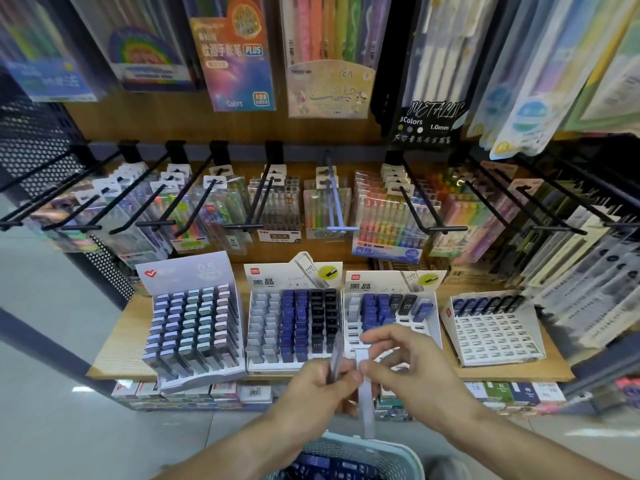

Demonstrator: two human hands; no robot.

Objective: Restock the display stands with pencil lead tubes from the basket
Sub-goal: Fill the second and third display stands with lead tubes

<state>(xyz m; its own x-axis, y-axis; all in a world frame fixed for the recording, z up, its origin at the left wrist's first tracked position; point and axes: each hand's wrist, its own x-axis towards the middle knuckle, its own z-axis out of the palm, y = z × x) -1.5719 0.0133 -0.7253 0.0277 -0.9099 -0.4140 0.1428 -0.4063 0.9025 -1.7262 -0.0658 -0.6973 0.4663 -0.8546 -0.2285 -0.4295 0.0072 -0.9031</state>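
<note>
Shop shelving fills my view: a wooden shelf [114, 344] carries four display stands side by side, with hooks [211, 199] of packaged pens [388, 216] hanging above them. From my left, the first stand [194, 327] is packed with grey tubes, the second stand [294, 327] is full of grey, blue and black tubes, the third stand [391, 317] has tubes only along its back rows with bare slots toward the front, and the fourth stand [495, 330] holds one back row and is otherwise open slots.

Both my hands hover over the shelf's front edge, before the second and third stands. My left hand [311, 379] has its fingers curled around a small bundle of tubes [335, 358], standing roughly upright. My right hand [412, 365] pinches one pale tube [365, 400] between thumb and fingers; that tube hangs down past the shelf edge toward the basket. The two hands nearly touch.

Below my wrists sits the pale blue basket [398, 452], its rim near the bottom edge of the view, with dark blue tubes [329, 465] inside. Grey floor [52, 393] lies open to my left of the shelf unit.
</note>
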